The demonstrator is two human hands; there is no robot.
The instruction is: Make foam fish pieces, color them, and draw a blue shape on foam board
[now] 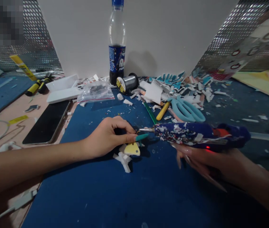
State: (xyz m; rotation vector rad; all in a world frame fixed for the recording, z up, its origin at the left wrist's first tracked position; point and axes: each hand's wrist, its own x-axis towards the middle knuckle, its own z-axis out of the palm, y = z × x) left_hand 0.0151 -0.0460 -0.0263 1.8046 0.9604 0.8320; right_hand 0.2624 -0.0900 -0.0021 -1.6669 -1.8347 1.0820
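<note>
My left hand (115,134) is closed in a pinch over the blue mat, with a slim teal piece (142,137) sticking out at the thumb tip. In my right hand (210,161) lies a dark blue hot glue gun (184,133), its body specked with stuck scraps and a red light glowing. The gun's metal nozzle (147,129) points left and nearly meets my left fingertips; whether it touches is too small to tell. Just below the left fingers lie a yellow piece (132,149) with a dark dot and several white strips (124,161).
Behind the hands stand a cola bottle (117,58) and a wire spool (128,83). Scraps (182,88) are heaped near light blue scissors (186,109), a yellow-handled tool (163,110) and a green cutter (149,112). A phone (47,123) lies left, beside a zip bag (96,91).
</note>
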